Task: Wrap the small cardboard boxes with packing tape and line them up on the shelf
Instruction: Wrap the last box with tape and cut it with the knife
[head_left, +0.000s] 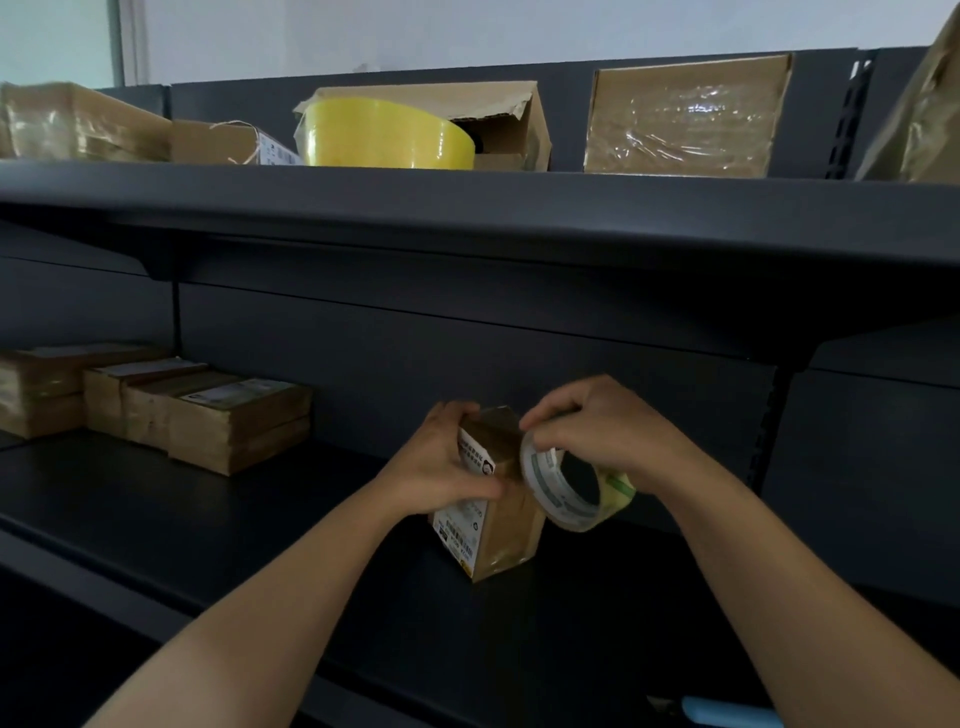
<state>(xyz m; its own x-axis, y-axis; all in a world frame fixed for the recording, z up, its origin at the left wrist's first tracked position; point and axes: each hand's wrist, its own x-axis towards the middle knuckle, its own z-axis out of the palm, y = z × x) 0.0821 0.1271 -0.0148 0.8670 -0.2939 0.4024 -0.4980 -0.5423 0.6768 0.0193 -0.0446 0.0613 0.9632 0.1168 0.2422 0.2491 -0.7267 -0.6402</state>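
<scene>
Box (506, 525): on shelf (208, 519), gripped by L hand (441, 462).
Tape roll (558, 496): pinched by R hand (602, 431) fingers (545, 415), prob. touching box.
Nearby: wrapped boxes (223, 421) stacked at left.

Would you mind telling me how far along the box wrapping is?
Done: several taped boxes stand in a row on the shelf, at left. In hand: the left grip holds another box while the right grip holds the tape roll against it. Left: finishing that wrap and adding it to the row.
</scene>
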